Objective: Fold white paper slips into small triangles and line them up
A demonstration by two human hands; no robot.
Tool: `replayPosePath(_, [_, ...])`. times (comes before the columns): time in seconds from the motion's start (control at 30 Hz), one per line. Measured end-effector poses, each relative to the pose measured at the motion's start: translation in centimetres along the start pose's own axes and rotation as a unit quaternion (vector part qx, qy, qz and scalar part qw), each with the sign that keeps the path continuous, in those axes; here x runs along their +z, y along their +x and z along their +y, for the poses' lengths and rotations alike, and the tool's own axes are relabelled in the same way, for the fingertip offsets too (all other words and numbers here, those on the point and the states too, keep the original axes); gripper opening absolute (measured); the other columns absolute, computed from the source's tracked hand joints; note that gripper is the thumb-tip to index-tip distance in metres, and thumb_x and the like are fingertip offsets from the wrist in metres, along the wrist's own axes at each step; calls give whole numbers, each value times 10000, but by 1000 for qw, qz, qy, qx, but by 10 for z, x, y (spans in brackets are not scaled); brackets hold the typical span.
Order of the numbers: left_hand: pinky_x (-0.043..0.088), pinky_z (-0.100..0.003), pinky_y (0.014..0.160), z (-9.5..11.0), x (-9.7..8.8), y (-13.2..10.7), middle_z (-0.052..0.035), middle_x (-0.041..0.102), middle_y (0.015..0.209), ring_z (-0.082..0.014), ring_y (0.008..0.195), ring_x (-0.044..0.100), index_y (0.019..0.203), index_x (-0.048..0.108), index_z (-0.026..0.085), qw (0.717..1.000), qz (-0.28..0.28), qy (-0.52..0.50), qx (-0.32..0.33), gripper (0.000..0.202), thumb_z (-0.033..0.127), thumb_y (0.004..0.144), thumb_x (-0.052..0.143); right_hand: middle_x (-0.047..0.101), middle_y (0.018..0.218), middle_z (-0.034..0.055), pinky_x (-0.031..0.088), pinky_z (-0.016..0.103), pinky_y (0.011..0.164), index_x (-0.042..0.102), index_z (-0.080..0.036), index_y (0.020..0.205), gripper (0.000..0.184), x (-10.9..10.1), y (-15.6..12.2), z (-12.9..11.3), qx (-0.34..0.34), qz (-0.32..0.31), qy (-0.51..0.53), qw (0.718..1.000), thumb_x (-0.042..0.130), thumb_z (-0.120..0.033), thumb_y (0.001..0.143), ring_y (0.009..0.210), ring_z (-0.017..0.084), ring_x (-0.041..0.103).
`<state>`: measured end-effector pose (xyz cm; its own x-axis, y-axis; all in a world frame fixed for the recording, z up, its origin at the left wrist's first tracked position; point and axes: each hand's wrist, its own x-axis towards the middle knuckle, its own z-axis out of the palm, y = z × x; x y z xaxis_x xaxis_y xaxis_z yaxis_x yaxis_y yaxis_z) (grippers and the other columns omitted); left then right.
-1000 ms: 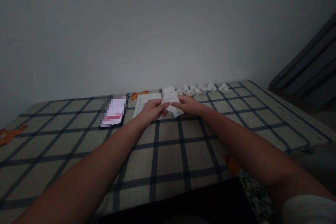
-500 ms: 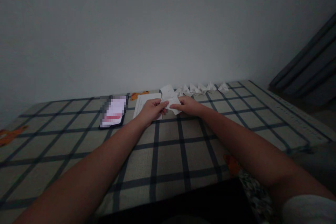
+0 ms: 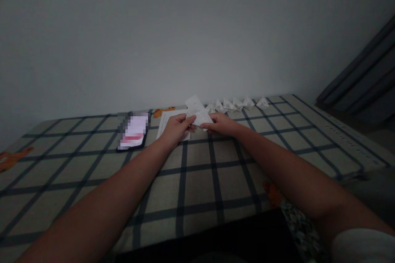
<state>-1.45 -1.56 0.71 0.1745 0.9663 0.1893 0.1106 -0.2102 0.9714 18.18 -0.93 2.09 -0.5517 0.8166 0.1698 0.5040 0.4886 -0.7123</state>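
A piece of folded white paper [image 3: 197, 110] is held up between both hands over the checked cloth. My left hand [image 3: 176, 128] pinches its left lower edge between thumb and fingers. On the other side, my right hand [image 3: 219, 124] grips the lower right corner, thumb on top. Faint print marks show on the paper; its underside and the fingers behind it are hidden. Under and beside my left hand lie flat white printed sheets [image 3: 166, 120]. Several small folded paper shapes [image 3: 237, 104] with pointed tops stand in a row just beyond my right hand.
A phone [image 3: 134, 130] with a lit, pixelated screen lies to the left of the sheets. The checked cloth [image 3: 197, 189] covers the surface, which meets a plain wall [image 3: 197, 33] at the back. A dark curtain [image 3: 364, 61] hangs at the far right.
The folded paper has tilted a little, its upper part moving left and up. My left thumb has shifted slightly up and left along it; my right hand has barely moved.
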Motion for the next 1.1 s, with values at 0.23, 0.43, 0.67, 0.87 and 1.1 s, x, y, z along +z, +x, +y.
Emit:
replayPosePath(0.23, [373, -233, 518, -4, -1, 2, -13, 583, 598, -102, 515, 502, 683, 621, 139, 999, 18, -30, 23, 274, 410, 720, 634, 569, 623, 6, 340, 202, 497, 591, -109, 829, 399, 0, 0, 0, -12, 1, 26, 1000, 560, -498, 747, 540, 99, 495])
replayPosePath(0.43, [390, -231, 535, -9, -3, 7, -10, 584, 613, -102, 539, 521, 697, 614, 134, 998, 22, -59, 20, 274, 405, 723, 641, 554, 605, -5, 350, 209, 493, 561, -118, 801, 347, -1, 0, 1, -15, 6, 49, 999, 556, -462, 763, 526, 97, 495])
replayPosePath(0.67, [420, -234, 547, -13, -4, 10, -20, 595, 646, -103, 562, 539, 712, 615, 130, 995, 24, -95, 20, 271, 398, 721, 651, 553, 594, -12, 378, 205, 510, 495, -144, 715, 253, 2, 3, 3, -2, 41, 96, 994, 557, -380, 779, 537, 89, 514])
replayPosePath(0.87, [462, -246, 573, -7, -2, 7, -63, 649, 800, -128, 655, 575, 837, 659, 128, 993, -3, -117, -1, 282, 369, 693, 680, 571, 637, -9, 413, 217, 542, 512, -143, 763, 220, 1, 4, 5, -11, 41, 141, 989, 533, -359, 800, 547, 85, 525])
replayPosePath(1.1, [499, -274, 635, -4, 0, 6, -89, 659, 919, -133, 697, 597, 906, 658, 134, 988, -20, -149, -18, 274, 317, 703, 676, 564, 696, 3, 434, 222, 552, 538, -137, 831, 247, 1, 7, 13, -21, 52, 162, 985, 550, -379, 782, 566, 85, 539])
